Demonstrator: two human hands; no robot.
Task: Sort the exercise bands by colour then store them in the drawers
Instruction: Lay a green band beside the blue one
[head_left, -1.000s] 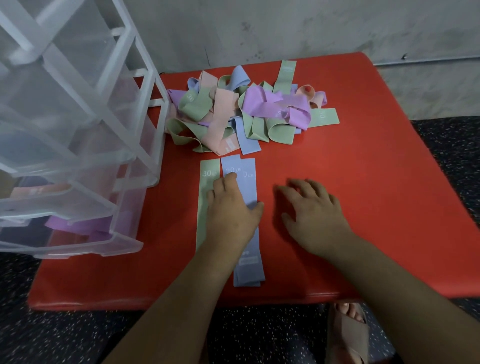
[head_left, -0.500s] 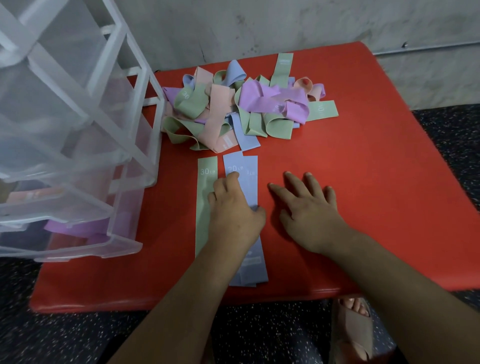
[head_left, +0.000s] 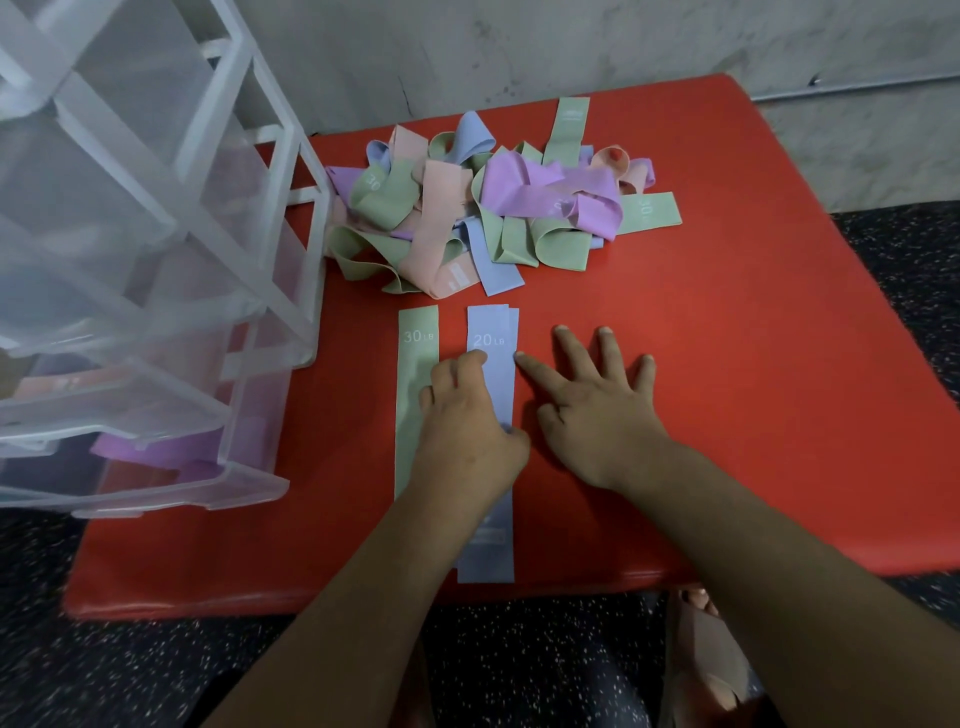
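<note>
A tangled pile of exercise bands (head_left: 488, 208) in green, pink, purple and blue lies at the back of the red table (head_left: 753, 374). In front of it a green band marked 30 LB (head_left: 413, 395) and a small stack of blue bands marked 20 LB (head_left: 496, 374) lie flat side by side. My left hand (head_left: 467, 431) presses down on the blue stack and overlaps the green band. My right hand (head_left: 597, 410) lies flat on the table with fingers spread, its index fingertip touching the blue stack's right edge.
A clear plastic drawer unit (head_left: 156, 291) stands at the table's left, its lower drawers pulled out; purple bands (head_left: 156, 452) show in the bottom one, pink in the one above. A grey wall runs behind the table. A sandalled foot (head_left: 701, 654) is on the speckled floor.
The blue bands have been squared into a tidier stack. My right hand slid left, spreading its fingers, until its index finger met the stack's edge. My left hand stayed on the bands.
</note>
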